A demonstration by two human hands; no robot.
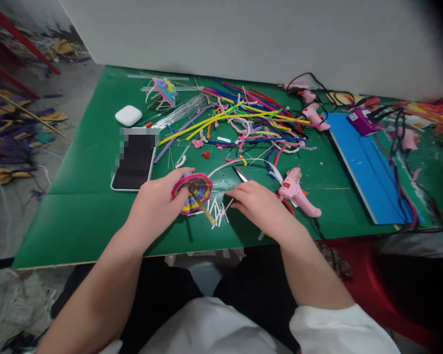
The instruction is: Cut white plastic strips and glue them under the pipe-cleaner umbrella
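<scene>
My left hand (pixel 157 206) is closed around a small umbrella made of pink, yellow, blue and purple pipe cleaners (pixel 203 184). Its thin stick handle (pixel 204 209) points toward me and down to the right. Beneath the stick's end lie several short white strips (pixel 217 216) on the green table. Just to their right, my right hand (pixel 256 204) has thumb and fingers pinched together; whatever sits between the tips is too small to make out. Scissors or tweezers with a metal tip (pixel 239 173) lie behind that hand, partly hidden by it.
A pink glue gun (pixel 299 194) rests right of my right hand, its cord running off the front edge. Loose pipe cleaners (pixel 243 115) cover the back. A phone (pixel 135 160), a white case (pixel 128 116) and another small umbrella (pixel 165 91) stand left; a blue board (pixel 365 172) lies right.
</scene>
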